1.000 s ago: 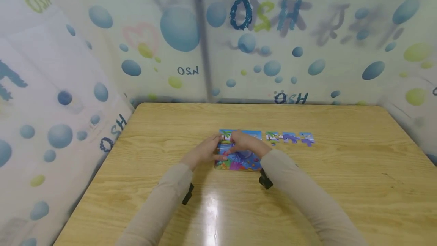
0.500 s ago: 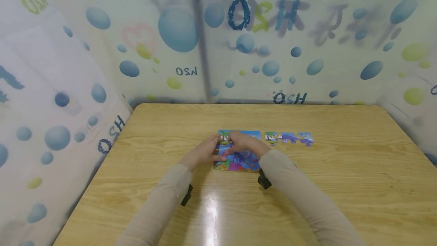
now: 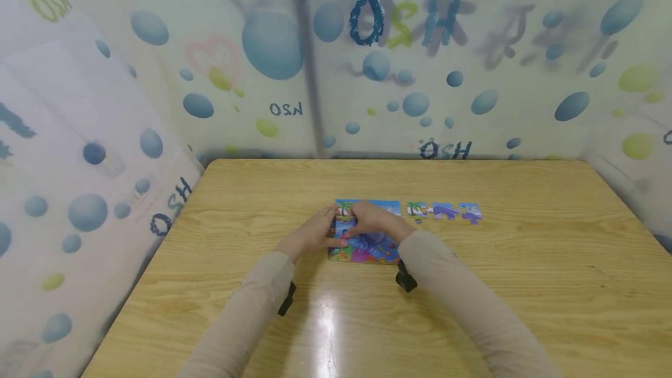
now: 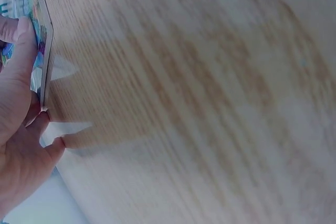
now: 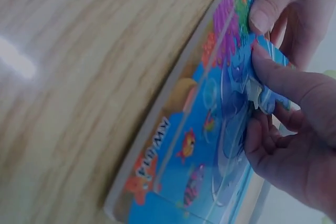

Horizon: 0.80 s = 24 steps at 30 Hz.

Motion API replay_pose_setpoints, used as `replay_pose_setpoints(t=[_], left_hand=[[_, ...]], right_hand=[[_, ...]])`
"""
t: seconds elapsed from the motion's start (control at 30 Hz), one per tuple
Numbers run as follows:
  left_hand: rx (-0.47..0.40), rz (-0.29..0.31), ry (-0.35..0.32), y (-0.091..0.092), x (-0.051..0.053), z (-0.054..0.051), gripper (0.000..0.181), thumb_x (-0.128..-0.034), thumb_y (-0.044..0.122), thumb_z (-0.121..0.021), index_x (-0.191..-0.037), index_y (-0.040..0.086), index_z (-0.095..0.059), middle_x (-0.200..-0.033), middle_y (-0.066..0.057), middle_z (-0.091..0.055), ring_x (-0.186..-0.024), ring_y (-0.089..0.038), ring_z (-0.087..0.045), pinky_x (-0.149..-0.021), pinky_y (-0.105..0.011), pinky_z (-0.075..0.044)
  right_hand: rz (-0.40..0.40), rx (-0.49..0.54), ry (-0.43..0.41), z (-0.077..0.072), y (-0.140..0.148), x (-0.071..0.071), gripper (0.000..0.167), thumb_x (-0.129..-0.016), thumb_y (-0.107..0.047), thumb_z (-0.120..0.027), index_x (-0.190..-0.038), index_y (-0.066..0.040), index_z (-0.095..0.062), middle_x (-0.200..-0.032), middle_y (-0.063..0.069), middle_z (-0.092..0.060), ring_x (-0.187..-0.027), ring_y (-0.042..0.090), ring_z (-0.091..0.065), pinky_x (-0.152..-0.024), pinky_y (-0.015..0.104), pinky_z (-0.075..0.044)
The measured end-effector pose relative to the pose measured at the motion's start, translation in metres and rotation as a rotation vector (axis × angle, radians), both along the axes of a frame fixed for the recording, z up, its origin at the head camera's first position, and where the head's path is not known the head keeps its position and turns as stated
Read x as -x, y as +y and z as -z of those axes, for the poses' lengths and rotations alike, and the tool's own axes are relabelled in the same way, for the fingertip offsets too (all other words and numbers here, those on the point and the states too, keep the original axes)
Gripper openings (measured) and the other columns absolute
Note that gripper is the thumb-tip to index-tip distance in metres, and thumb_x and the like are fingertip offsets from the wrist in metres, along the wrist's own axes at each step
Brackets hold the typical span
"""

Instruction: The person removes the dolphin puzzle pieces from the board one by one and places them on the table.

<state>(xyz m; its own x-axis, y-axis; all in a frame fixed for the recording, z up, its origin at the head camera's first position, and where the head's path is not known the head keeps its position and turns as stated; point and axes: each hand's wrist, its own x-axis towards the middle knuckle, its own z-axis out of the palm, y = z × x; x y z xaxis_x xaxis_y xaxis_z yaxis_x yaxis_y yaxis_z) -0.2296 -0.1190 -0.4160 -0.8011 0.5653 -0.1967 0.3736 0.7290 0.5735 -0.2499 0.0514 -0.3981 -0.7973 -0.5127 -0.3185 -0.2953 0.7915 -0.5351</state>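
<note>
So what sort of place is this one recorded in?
Probably a small screened-off work space indoors: bubble-printed walls stand behind and on both sides of a wooden table with loose jigsaw pieces on it.

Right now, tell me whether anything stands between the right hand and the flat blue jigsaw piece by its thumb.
Nothing visible does: the right hand pinches the flat blue jigsaw piece directly. The left hand is close beside, not between.
</note>
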Motion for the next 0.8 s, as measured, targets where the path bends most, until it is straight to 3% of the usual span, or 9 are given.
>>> replay_pose_setpoints(t=[0.2, 0.33, 0.63, 0.8], left_hand=[[0.0, -0.022, -0.02, 0.0, -0.001, -0.003, 0.086, -0.0825, 0.031, -0.066, -0.143, -0.004, -0.017, -0.144, -0.021, -0.03, -0.133, -0.035, -0.031, -0.111, -0.044, -0.03], [0.037, -0.031, -0.027, 0.001, -0.002, -0.003, 0.091, -0.0828, 0.034, -0.064, -0.144, -0.005, -0.01, -0.147, -0.021, -0.026, -0.135, -0.034, -0.027, -0.113, -0.044, -0.027], [0.002, -0.045, -0.048, 0.001, -0.004, -0.003, 0.092, -0.0819, 0.033, -0.065, -0.145, -0.001, -0.009, -0.147, -0.02, -0.026, -0.136, -0.034, -0.026, -0.113, -0.046, -0.025], [0.049, -0.05, -0.023, 0.001, -0.001, -0.002, 0.09, -0.0818, 0.036, -0.065, -0.144, -0.003, -0.013, -0.148, -0.02, -0.024, -0.138, -0.034, -0.022, -0.114, -0.046, -0.021]], right_hand=[[0.047, 0.04, -0.022, 0.0, 0.0, -0.002, 0.032, -0.081, -0.021, -0.069, -0.102, -0.001, -0.057, -0.083, 0.003, -0.054, -0.067, 0.012, -0.043, -0.058, 0.02, -0.038], [0.037, 0.071, -0.029, 0.001, 0.004, -0.001, 0.03, -0.085, -0.016, -0.065, -0.109, 0.001, -0.061, -0.095, 0.01, -0.063, -0.075, 0.013, -0.054, -0.065, 0.022, -0.048], [-0.008, 0.236, -0.053, -0.001, 0.02, 0.001, 0.03, -0.088, -0.017, -0.06, -0.113, 0.0, -0.06, -0.103, 0.014, -0.064, -0.082, 0.016, -0.059, -0.071, 0.027, -0.052], [0.034, 0.314, -0.079, -0.007, 0.037, 0.003, 0.032, -0.087, -0.019, -0.061, -0.113, 0.001, -0.06, -0.099, 0.013, -0.063, -0.078, 0.017, -0.059, -0.068, 0.028, -0.052]])
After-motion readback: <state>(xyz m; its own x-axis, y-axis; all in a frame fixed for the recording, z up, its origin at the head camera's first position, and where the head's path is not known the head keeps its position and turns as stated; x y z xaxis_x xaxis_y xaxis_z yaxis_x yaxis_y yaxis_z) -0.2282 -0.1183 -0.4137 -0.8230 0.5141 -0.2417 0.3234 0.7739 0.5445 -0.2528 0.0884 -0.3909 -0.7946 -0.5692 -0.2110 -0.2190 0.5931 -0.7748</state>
